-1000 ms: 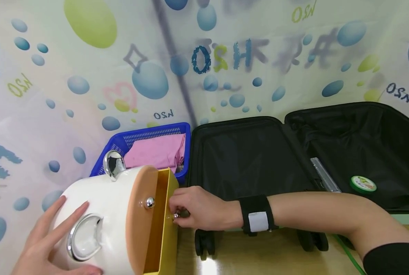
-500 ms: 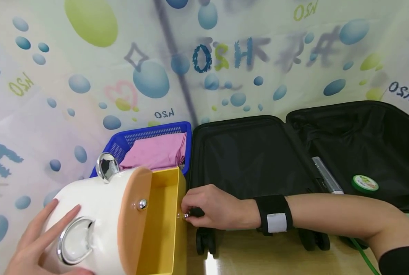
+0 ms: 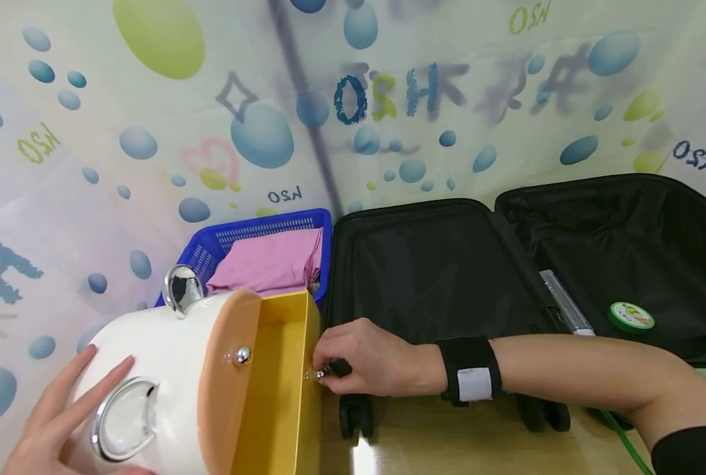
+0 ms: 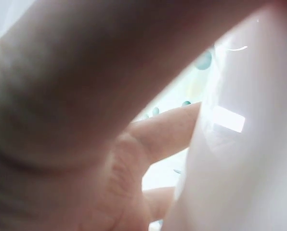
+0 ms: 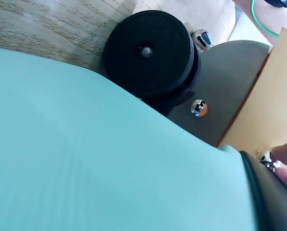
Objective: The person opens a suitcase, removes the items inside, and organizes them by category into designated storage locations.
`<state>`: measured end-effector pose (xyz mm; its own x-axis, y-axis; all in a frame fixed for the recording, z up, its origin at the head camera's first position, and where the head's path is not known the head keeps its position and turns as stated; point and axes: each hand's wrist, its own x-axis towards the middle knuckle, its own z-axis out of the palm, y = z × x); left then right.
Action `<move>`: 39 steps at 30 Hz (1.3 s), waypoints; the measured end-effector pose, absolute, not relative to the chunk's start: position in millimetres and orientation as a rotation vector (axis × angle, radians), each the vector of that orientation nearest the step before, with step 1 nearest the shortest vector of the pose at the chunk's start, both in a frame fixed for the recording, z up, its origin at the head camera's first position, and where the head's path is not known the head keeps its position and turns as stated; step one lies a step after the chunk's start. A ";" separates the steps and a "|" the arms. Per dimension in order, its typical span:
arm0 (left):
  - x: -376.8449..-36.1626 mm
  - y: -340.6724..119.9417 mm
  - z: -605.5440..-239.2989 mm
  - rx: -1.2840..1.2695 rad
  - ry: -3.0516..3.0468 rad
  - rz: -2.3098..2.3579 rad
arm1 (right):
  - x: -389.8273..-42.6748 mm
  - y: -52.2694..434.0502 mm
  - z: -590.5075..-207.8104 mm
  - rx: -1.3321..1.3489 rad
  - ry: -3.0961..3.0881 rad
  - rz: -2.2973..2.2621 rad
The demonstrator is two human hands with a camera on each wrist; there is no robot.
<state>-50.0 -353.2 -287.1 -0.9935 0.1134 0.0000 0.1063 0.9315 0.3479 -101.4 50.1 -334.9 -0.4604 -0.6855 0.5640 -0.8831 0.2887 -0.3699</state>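
We have our right hand (image 3: 361, 359) pinching the small chrome knob (image 3: 320, 374) on the yellow drawer (image 3: 282, 389), which stands pulled out from the glossy white rounded cabinet (image 3: 163, 369). Our left hand (image 3: 62, 422) lies flat, fingers straight, on the white shell to steady it. We judge the drawer-opening step about finished; next we would need to let go of the knob.

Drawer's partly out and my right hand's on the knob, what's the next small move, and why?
Probably keep drawing the knob toward the suitcase. The right hand pinches it, the yellow drawer shows its inside, and the left hand lies flat on the white box, bracing it against the pull.
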 end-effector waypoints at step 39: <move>-66.7 -399.5 -296.0 0.372 2.942 0.322 | -128.6 272.0 -265.7 0.731 -3.106 0.908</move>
<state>-66.7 -399.5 -296.0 -0.9566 0.2614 -0.1290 0.2274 0.9460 0.2312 -128.6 272.0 -265.7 -0.8880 -0.4576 -0.0447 -0.3614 0.7548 -0.5473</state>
